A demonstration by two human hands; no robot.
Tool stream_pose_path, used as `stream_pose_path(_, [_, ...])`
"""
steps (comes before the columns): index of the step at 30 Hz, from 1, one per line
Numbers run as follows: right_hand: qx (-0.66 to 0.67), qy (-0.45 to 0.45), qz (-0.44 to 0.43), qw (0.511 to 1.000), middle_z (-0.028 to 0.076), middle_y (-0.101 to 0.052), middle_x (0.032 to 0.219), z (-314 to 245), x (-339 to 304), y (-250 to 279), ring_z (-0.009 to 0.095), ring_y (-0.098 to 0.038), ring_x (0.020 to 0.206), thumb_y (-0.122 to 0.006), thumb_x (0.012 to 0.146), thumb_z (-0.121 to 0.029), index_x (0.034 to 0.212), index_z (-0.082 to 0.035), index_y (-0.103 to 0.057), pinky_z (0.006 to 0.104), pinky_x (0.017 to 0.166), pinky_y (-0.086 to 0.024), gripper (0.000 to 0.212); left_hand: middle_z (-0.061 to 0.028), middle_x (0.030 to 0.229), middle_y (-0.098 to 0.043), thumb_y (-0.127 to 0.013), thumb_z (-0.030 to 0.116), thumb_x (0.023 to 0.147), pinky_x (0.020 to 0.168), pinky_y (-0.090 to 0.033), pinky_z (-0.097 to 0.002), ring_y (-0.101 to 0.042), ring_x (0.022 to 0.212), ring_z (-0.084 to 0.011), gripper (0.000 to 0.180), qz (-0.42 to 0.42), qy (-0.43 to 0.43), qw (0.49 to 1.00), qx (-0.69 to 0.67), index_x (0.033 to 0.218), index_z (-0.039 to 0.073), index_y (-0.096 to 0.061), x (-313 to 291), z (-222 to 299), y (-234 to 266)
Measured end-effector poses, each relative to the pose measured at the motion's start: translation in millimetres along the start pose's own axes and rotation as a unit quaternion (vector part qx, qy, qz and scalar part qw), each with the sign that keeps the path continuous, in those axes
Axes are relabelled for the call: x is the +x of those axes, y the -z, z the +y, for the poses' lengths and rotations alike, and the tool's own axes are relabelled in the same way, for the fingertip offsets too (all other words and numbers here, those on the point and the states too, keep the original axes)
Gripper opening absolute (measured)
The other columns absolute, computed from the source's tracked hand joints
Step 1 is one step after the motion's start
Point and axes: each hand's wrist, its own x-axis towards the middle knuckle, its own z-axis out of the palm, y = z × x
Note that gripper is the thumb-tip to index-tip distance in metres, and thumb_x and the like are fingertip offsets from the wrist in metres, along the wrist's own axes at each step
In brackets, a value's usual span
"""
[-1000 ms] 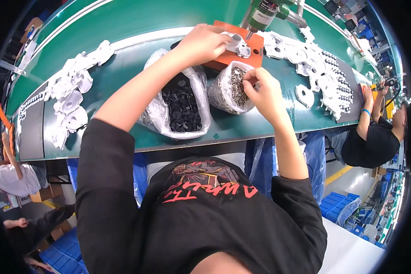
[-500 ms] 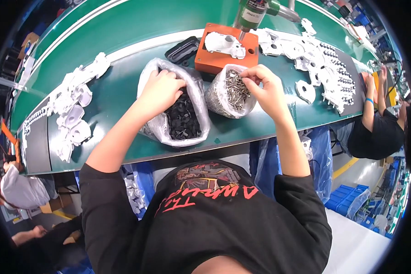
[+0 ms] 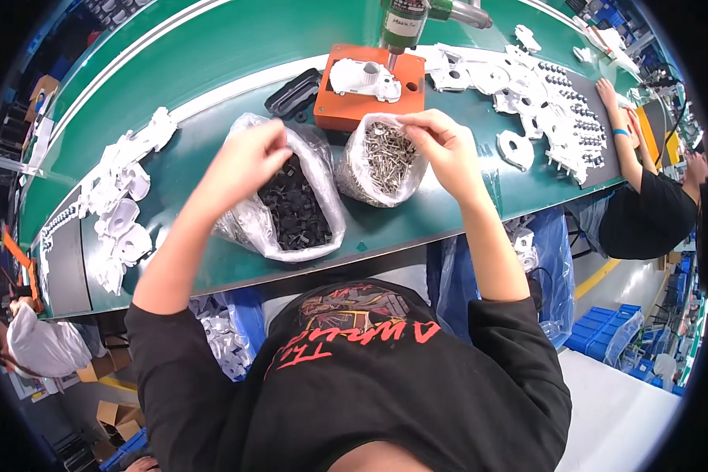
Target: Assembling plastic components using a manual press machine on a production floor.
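My left hand (image 3: 253, 161), its fingers curled together, is above the left rim of a clear plastic bag (image 3: 335, 224) of small black plastic parts (image 3: 295, 206). What those fingers hold, if anything, is hidden. Beside it stands a smaller clear bag (image 3: 354, 179) filled with metal screws (image 3: 389, 157). At that bag's upper right rim my right hand (image 3: 442, 145) has thumb and fingers drawn together in a pinch; I cannot make out what is between them. Behind the bags, a white casting (image 3: 366, 81) sits on an orange fixture block (image 3: 334, 110), beneath a green power screwdriver (image 3: 403, 30).
A black tray (image 3: 293, 93) lies left of the block. White castings cover the table at left (image 3: 122, 216) and right (image 3: 519, 94), with rows of dark-tipped parts (image 3: 578, 118) on a grey mat. A co-worker (image 3: 649, 208) is at far right; blue crates (image 3: 602, 332) stand on the floor.
My left hand has lifted out of the bag of black parts and moved left. My right hand stays by the screw bag's rim, its fingers now closer together. The whole view has shifted slightly.
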Motion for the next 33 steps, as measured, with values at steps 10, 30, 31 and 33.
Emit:
stream_pose_path(10, [0.120,-0.097,0.079,0.985,0.006,-0.065,0.085,15.6,29.0,14.3,0.011,-0.061,0.078,-0.064,0.083,-0.007,0.094,0.002,-0.063,0.0233,0.070,-0.047,0.015,-0.0026,0.066,-0.056,-0.068,0.024,0.074,0.055,-0.039,-0.0265,-0.048,0.060,-0.0119,0.022,0.005,-0.092,0.978,-0.186,0.086,0.005,-0.069,192.0,7.4,-5.1])
stream_pose_path(30, [0.074,-0.087,0.117,0.987,0.009,-0.066,0.090,58.8,84.0,3.5,0.013,-0.062,0.083,-0.063,0.082,-0.012,0.097,0.003,-0.061,0.0258,0.077,-0.048,0.022,0.0022,0.050,-0.035,-0.070,0.035,0.073,0.042,-0.029,-0.0283,-0.033,0.043,-0.0119,0.028,-0.228,-0.048,0.968,0.092,0.070,0.013,-0.053,235.8,42.0,-35.1])
stream_pose_path(31, [0.068,-0.082,0.115,0.988,0.009,-0.066,0.090,60.5,84.1,3.3,0.013,-0.062,0.082,-0.063,0.082,-0.012,0.097,0.003,-0.061,0.0258,0.076,-0.048,0.022,0.0022,0.050,-0.035,-0.070,0.035,0.073,0.042,-0.029,-0.0283,-0.033,0.043,-0.0119,0.028,-0.229,-0.048,0.968,0.091,0.070,0.013,-0.053,238.5,40.1,-36.1])
stream_pose_path(33, [0.056,-0.080,0.111,0.989,0.008,-0.066,0.089,59.4,87.5,-1.3,0.013,-0.062,0.080,-0.063,0.082,-0.012,0.098,0.003,-0.061,0.0255,0.074,-0.049,0.022,-0.0003,0.050,-0.037,-0.073,0.037,0.070,0.043,-0.031,-0.0302,-0.036,0.043,-0.0137,0.031,-0.224,-0.078,0.970,0.053,0.071,0.012,-0.053,243.5,28.6,-37.3])
